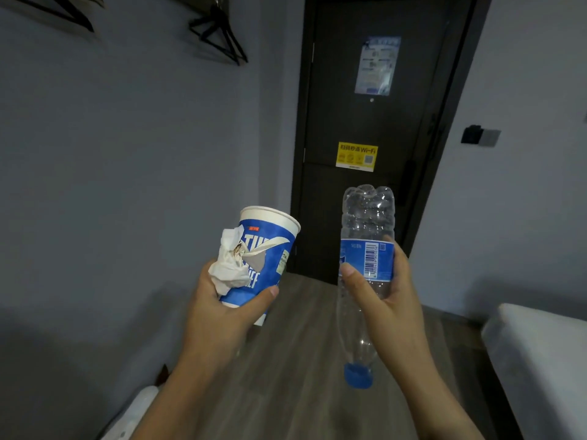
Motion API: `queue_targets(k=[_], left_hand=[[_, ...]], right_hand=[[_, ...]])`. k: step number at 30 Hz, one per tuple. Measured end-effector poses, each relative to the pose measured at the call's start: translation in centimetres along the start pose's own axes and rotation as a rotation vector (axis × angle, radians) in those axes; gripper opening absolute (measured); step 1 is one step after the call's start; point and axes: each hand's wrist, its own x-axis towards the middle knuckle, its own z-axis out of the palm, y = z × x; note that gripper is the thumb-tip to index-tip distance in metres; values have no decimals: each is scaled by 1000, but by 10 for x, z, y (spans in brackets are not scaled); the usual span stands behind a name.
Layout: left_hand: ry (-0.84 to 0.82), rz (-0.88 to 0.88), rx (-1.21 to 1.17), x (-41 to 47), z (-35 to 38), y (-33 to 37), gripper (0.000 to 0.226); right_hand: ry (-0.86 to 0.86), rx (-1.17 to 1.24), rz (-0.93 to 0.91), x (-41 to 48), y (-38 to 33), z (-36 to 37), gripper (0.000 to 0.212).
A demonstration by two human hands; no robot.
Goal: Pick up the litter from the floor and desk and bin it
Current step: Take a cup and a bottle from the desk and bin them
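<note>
L. hand (pixel 219 308) grips a blue-and-white paper cup (pixel 265 258), upright, w/ crumpled white tissue (pixel 229 265) pinched against its left side. R. hand (pixel 386 295) grips a clear plastic bottle (pixel 365 249) at its label, inverted, blue cap (pixel 358 375) nearest. Far centre: dark door (pixel 374 122), yellow Wi-Fi sticker (pixel 356 156); blue notice (pixel 377 65) above, text illegible. Wood floor (pixel 298 360) below.

A crumpled tissue (pixel 230 268) is covering part of the lettering on the paper cup (pixel 270 246). The fingers of the left hand (pixel 219 312) are hiding behind the cup, and those of the right hand (pixel 390 303) are mostly hiding behind the bottle (pixel 367 223). The blue notice (pixel 376 65) on the door (pixel 343 122) is blurring beyond reading.
</note>
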Motion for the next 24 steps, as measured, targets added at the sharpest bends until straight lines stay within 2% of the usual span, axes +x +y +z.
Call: queue_targets(k=[3,9,13,24], left_hand=[[31,-11,89,54,-11,-27,80],[6,-82,186,159,-31,-79,65],[72,-148,195,205,-35,-119,56],[172,-248,404,348,-6,-216,56]], right_hand=[[-33,-4,24,42,27,37,70],[-56,-26,105,117,78,100,70],[-113,-38,161,150,117,131,68],[-261,-36,278,284,247,191,74]])
